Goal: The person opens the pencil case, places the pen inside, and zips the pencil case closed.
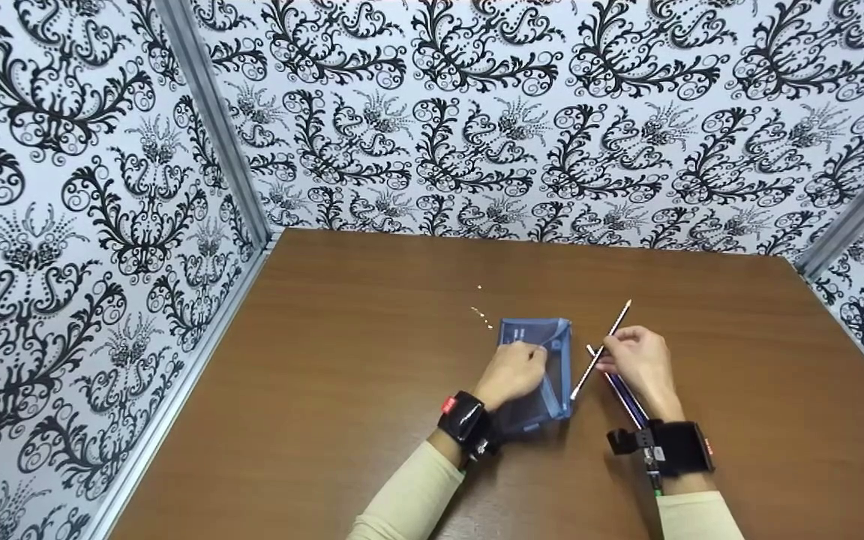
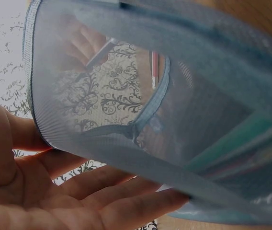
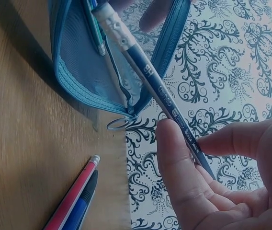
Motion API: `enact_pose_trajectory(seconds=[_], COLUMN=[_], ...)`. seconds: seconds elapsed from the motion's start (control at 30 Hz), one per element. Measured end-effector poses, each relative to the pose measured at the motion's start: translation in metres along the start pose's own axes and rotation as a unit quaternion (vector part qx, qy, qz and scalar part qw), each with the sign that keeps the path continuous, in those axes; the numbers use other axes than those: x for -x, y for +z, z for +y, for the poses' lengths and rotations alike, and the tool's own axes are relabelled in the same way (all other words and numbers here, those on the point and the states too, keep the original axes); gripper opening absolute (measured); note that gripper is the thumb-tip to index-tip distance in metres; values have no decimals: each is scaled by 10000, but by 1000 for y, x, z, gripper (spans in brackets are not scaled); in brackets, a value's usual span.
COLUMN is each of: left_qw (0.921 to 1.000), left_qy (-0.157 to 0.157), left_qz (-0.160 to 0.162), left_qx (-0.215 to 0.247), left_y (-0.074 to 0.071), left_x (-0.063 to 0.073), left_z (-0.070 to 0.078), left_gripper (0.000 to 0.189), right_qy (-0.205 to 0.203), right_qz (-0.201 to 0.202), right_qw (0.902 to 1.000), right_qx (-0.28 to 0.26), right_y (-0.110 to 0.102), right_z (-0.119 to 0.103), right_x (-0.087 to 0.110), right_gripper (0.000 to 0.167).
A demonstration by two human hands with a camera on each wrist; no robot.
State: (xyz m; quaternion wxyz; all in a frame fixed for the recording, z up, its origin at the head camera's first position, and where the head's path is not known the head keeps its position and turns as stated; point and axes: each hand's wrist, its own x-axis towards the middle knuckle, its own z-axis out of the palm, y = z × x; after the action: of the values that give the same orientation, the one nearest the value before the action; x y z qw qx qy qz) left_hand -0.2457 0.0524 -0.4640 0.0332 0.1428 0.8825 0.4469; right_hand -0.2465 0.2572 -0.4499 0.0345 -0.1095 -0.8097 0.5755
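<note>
Booth (image 1: 49, 225): patterned walls (image 1: 492, 120), metal posts (image 1: 217, 120)

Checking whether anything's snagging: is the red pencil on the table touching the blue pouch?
Apart. The right wrist view shows bare tabletop between the red pencil and the lower end of the blue pouch.

Left hand (image 1: 513, 371): holds a translucent blue pouch (image 1: 559, 369)
Right hand (image 1: 640, 364): pinches a dark pencil (image 1: 617, 322)
Tabletop (image 1: 327, 375): brown, bordered by black-and-white patterned walls (image 1: 477, 112)

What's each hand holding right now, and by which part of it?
The right hand pinches a dark pencil near its middle, eraser end free; the left hand holds the blue mesh pouch by its side.
</note>
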Motion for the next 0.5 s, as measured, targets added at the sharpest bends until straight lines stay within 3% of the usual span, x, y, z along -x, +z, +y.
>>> enact_pose_trajectory(seconds=[0.5], left_qw=[9999], left_qy=[-94], left_qz=[-25], left_qx=[79], left_y=[-1], left_x=[1], left_z=[0], left_gripper=[45], right_qy=[68], right_qz=[-116], right_qw=[9998], right_qx=[-121], right_y=[1], right_z=[0], right_x=[0], right_gripper=[31])
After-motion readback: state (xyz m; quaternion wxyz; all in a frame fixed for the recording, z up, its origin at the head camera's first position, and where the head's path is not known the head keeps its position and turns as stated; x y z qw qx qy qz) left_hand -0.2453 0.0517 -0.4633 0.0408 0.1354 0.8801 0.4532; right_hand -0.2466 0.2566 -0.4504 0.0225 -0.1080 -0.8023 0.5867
